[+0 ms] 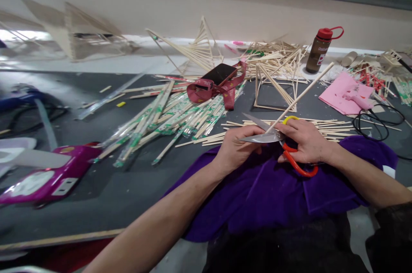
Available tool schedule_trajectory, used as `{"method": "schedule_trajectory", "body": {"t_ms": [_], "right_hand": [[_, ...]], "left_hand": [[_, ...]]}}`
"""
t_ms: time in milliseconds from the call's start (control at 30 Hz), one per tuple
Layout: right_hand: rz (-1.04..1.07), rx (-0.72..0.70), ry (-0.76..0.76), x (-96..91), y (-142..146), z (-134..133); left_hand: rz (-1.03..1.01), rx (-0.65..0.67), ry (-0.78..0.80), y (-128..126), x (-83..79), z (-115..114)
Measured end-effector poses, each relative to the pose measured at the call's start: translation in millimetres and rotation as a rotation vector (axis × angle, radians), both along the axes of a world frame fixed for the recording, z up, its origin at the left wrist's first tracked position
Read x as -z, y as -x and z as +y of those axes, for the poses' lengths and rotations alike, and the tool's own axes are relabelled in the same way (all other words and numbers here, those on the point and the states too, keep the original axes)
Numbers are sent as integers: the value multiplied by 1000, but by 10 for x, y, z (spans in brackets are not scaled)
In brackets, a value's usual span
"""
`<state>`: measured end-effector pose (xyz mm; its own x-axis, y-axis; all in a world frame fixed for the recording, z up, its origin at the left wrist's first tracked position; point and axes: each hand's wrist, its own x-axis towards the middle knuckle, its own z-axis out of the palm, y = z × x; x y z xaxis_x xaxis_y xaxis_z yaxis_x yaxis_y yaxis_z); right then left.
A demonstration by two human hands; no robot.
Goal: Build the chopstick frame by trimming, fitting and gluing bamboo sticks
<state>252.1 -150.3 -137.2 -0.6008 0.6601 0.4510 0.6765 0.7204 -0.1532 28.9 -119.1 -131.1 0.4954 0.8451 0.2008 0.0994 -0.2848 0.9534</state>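
My right hand (304,138) is closed around the red and yellow handles of a pair of scissors (262,138), whose blades are spread apart and point left. A wooden chopstick (310,88) runs between the blades and slants up to the right. My left hand (233,146) is closed at the blades, on the chopstick's lower end; its fingertips are partly hidden behind the lower blade. Beneath both hands lies a purple cloth (257,195). Just beyond them, loose bare chopsticks (331,127) are laid out on the dark table (138,195).
Wrapped chopsticks (180,114) pile up at centre left, under a phone (220,74) with a red strap. A stick frame (275,88), a bottle (318,52) and a pink glue gun (357,99) with its cable stand behind. At left lies a magenta device (61,174).
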Motion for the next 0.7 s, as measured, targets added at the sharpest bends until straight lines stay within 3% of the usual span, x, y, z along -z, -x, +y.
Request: {"method": "schedule_trajectory", "body": {"t_ms": [200,467,700], "right_hand": [[-15,17,-7,11,2,8],[-28,52,-72,16,16,-14],[-23,64,-11,24,39,-19]], "left_hand": [[-46,-25,58,-11,28,1],[-155,-30,250,-34,35,-10],[-116,3,209,-8,-29,-43]]}}
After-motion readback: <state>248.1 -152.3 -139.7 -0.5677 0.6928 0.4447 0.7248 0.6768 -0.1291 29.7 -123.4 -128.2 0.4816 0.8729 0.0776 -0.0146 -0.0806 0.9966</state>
